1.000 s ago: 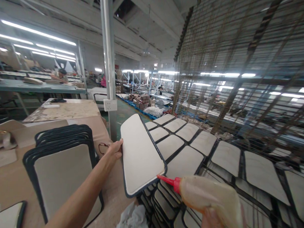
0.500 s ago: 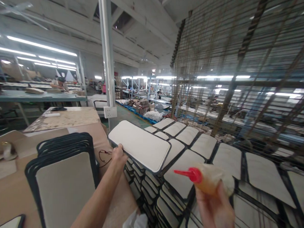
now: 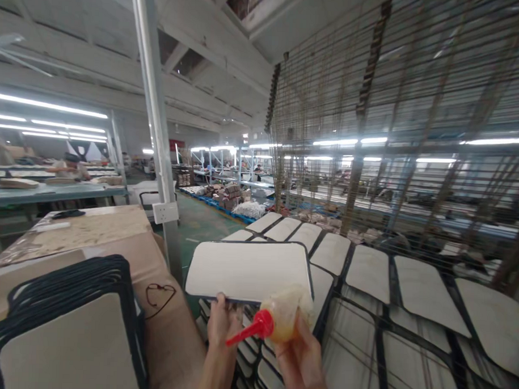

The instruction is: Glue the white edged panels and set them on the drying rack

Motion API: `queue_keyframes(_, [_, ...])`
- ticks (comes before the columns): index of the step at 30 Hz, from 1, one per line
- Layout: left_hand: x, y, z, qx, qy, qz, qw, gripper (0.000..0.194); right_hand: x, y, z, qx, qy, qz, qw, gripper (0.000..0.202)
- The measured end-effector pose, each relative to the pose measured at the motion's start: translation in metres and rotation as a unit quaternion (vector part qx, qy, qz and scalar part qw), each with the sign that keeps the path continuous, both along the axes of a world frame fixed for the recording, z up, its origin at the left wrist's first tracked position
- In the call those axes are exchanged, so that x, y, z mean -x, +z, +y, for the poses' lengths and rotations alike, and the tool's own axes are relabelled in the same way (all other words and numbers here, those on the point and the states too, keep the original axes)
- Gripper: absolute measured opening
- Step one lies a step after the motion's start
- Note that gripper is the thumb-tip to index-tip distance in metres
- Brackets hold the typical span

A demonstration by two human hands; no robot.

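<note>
My left hand (image 3: 223, 318) grips the near edge of a cream panel (image 3: 248, 271) with rounded corners and dark edging. The panel is held up in front of the rack, its broad face toward me. In my right hand (image 3: 300, 355) is a translucent squeeze bottle (image 3: 290, 312) with amber liquid inside and a red nozzle (image 3: 250, 327). The nozzle points left and slightly down, in front of my left wrist. The bottle overlaps the panel's lower right corner in view; whether they touch I cannot tell.
A wire rack (image 3: 331, 100) tilts up at the right, with rows of similar panels (image 3: 370, 272) below it. Left, a stack of dark-edged panels (image 3: 67, 346) leans on a brown-covered table (image 3: 169, 339), beside eyeglasses (image 3: 160, 296). A metal post (image 3: 154, 117) with a socket box (image 3: 165, 213) stands ahead.
My left hand has moved right and lower with the panel, which has turned level. My right hand has brought the bottle left, close to the panel. The view has swung right.
</note>
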State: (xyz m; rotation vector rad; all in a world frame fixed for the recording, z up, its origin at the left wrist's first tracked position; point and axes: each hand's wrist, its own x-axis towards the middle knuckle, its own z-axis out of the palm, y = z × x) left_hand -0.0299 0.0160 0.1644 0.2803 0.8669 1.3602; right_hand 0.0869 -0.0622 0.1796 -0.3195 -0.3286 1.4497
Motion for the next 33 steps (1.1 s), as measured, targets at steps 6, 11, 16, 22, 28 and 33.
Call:
queue_keyframes(6, [0.031, -0.038, -0.056, -0.071, -0.046, -0.059, 0.995, 0.018, -0.029, 0.005, 0.01, 0.008, -0.036, 0.007, 0.999, 0.031])
queue_keyframes(11, [0.082, -0.004, -0.073, -0.103, -0.088, 0.253, 0.958, 0.036, -0.033, 0.004, 0.014, 0.0, -0.015, -0.021, 1.0, 0.032])
queue_keyframes(16, [0.082, 0.094, -0.022, -0.317, 0.076, 0.554, 0.766, 0.039, -0.016, -0.006, -0.001, 0.0, 0.064, -0.048, 0.997, 0.031])
queue_keyframes(22, [0.078, 0.113, 0.033, -0.36, -0.187, 0.59, 0.698, 0.005, -0.011, -0.013, -0.009, -0.006, 0.089, -0.06, 0.994, 0.031])
queue_keyframes(28, [0.101, 0.091, 0.047, -0.295, -0.226, 0.442, 0.817, 0.005, -0.048, -0.01, -0.02, 0.052, 0.013, -0.1, 0.994, 0.033])
queue_keyframes(33, [0.108, 0.088, 0.033, -0.229, -0.28, 0.377, 0.853, 0.018, -0.094, 0.039, -0.01, 0.058, -0.205, -0.132, 0.968, 0.042])
